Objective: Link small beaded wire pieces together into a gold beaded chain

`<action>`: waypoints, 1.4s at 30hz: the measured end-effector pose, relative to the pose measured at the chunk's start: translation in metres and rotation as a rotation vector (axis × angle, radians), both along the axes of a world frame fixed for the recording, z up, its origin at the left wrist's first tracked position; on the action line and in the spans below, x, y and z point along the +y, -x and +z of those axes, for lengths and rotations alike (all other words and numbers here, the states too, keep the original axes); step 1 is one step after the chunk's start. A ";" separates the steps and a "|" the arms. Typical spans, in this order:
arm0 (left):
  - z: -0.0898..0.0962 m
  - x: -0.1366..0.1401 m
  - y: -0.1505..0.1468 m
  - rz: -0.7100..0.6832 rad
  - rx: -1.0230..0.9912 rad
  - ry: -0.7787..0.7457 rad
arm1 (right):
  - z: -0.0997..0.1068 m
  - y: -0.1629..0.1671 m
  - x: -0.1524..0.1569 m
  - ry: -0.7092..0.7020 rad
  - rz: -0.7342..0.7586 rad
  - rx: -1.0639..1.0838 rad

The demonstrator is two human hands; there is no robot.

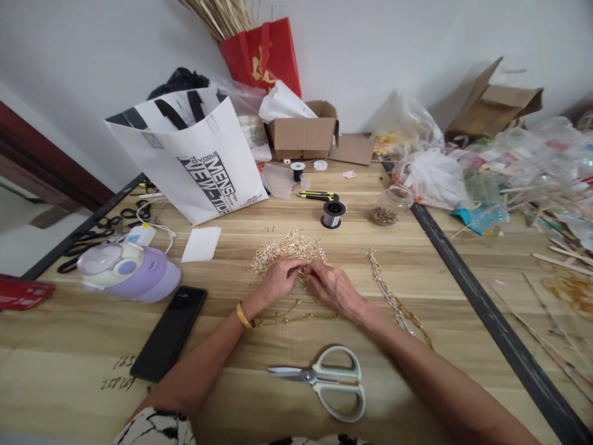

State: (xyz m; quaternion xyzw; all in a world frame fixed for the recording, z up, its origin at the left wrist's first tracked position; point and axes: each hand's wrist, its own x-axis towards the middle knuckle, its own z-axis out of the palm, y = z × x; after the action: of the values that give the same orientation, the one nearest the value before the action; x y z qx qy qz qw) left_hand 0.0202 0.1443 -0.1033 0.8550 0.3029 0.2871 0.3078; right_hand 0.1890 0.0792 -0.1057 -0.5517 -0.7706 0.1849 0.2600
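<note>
My left hand (281, 275) and my right hand (330, 282) meet at the front of a pile of small gold and clear beads (296, 245). Both have their fingers pinched together, almost tip to tip; what lies between them is too small to make out. A thin gold chain (287, 319) with beads lies on the table just below the hands. Closer to me rest scissors (324, 377) with pale handles, blades pointing left. To the right of my right hand lie several gold and silver bead strands (391, 296).
A black phone (169, 334), a purple and white bottle (132, 272) and a white paper (201, 244) lie left. Behind stand a wire spool (333, 214), a utility knife (317, 196), a bead jar (391, 205) and a white bag (204, 167). Plastic bags (435, 176) clutter the right.
</note>
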 end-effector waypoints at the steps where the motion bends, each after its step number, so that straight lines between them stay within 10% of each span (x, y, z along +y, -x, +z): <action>1: 0.001 0.000 0.000 0.005 -0.027 0.048 | 0.000 0.000 0.000 -0.001 0.000 -0.004; 12: 0.005 0.000 -0.001 0.042 -0.180 0.429 | 0.006 0.003 0.000 0.003 -0.030 -0.108; 32: 0.005 0.002 -0.002 0.152 -0.258 0.536 | -0.002 -0.002 0.003 0.000 -0.039 -0.002; 42: 0.011 0.001 0.003 0.182 -0.502 0.770 | 0.023 -0.010 0.001 0.123 0.063 -0.310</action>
State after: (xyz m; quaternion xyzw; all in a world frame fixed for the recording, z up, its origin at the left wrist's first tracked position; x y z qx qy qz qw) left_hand 0.0176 0.1451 -0.0919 0.5528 0.3772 0.3776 0.6400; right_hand 0.1988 0.0802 -0.0830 -0.5643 -0.8054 0.1527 0.0978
